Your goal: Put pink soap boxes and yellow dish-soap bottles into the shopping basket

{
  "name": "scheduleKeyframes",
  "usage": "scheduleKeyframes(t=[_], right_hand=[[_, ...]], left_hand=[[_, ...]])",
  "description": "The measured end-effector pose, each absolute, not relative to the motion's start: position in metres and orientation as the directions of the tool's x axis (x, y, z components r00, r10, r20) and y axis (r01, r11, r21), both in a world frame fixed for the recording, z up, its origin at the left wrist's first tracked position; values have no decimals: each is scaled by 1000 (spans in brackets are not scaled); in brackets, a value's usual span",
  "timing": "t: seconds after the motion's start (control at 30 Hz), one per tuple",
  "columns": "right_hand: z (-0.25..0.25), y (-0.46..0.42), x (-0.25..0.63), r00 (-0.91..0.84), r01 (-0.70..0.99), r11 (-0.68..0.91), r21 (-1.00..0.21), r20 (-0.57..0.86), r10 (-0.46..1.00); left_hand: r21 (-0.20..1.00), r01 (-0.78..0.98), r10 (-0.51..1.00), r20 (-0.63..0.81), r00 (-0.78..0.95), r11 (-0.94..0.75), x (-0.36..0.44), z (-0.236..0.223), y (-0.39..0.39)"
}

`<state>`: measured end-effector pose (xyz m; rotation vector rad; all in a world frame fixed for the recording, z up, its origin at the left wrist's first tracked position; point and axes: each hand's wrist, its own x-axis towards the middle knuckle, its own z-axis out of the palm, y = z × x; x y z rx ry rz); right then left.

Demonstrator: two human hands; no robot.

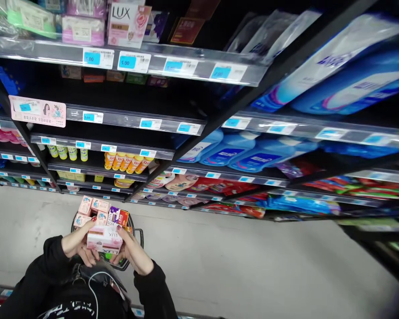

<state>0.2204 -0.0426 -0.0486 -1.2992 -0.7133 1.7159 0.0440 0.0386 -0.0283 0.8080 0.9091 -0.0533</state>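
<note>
Between my two hands is a pink and white box of LUX soap (104,240), held in front of my body. My left hand (80,246) grips its left end, thumb on top and fingers curled underneath. On the right end, my right hand (128,246) does the same. Just beyond, a dark basket (140,238) holds several pale pink boxes (100,205) and a purple and red LUX box (118,216). Something green shows low in the basket, partly hidden by the held box and my hands.
Shelves with price tags rise ahead. A LUX box (128,25) stands on the top left shelf. Orange bottles (128,162) sit lower down, and blue detergent bottles (259,153) fill the right bays. Grey floor (219,261) lies between me and the shelving.
</note>
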Motion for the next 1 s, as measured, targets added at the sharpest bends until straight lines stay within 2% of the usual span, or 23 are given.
scheduleKeyframes(t=[0.07,0.17,0.3,0.37,0.47,0.7,0.83,0.93,1.0], right_hand=[[-46,-42,219,-89,-277,-469,-839,-463,882],[-41,-42,221,-36,-250,-372,-894,-376,926],[-25,-47,225,6,-208,-152,-966,-156,988],[-15,-51,224,1,-169,-8,-986,-8,1000],[-1,-54,221,-21,-102,163,-981,166,986],[11,-55,215,-19,-92,252,-963,255,967],[0,-53,215,1,-189,272,-943,277,961],[-17,-47,212,-15,-264,226,-938,239,971],[-29,-41,206,-33,-269,168,-949,183,983]], left_hand=[[617,360,284,-702,653,699,42,-29,39],[725,258,411,-605,682,639,40,-25,40],[905,23,632,-314,709,424,34,-12,39],[945,-49,666,-192,720,325,28,-6,36],[968,-86,676,-99,730,235,18,1,32],[976,-145,677,-5,736,165,12,5,28],[980,-174,706,53,706,100,15,8,21],[986,-61,778,159,607,-154,21,17,11],[917,86,770,273,577,-389,28,27,3]])
